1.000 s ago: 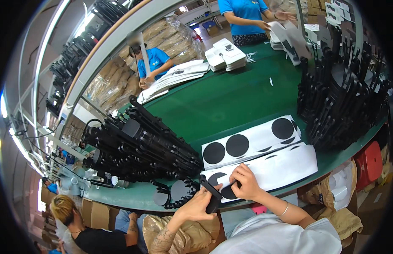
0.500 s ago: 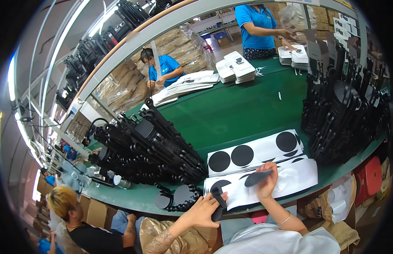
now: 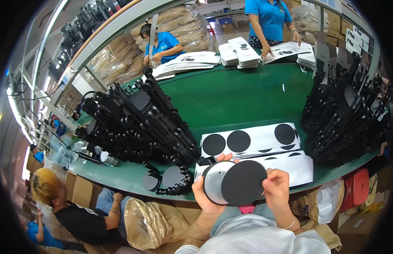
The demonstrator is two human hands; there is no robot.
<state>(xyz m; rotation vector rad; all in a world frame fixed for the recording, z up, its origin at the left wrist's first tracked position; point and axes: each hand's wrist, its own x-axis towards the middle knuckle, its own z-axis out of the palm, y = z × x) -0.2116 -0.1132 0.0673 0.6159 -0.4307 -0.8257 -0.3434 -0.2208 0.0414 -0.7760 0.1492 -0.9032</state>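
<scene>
Head view: left hand (image 3: 208,195) grips grey disc (image 3: 214,181), right hand (image 3: 276,189) black pad (image 3: 244,183).

Factory assembly line: long green workbench (image 3: 230,97); black plastic parts stacked at 9 (image 3: 137,122) and 3 o'clock (image 3: 344,118); blue-shirted workers (image 3: 162,42) at 12; cardboard cartons (image 3: 78,190) at 8.

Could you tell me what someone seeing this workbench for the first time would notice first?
Front and centre, the left hand holds a grey round plate while the right hand sets a black disc against it. Two tall heaps of black plastic parts flank them on the green table, one at the left, one at the right. White sheets with black discs lie just beyond the hands.
</scene>
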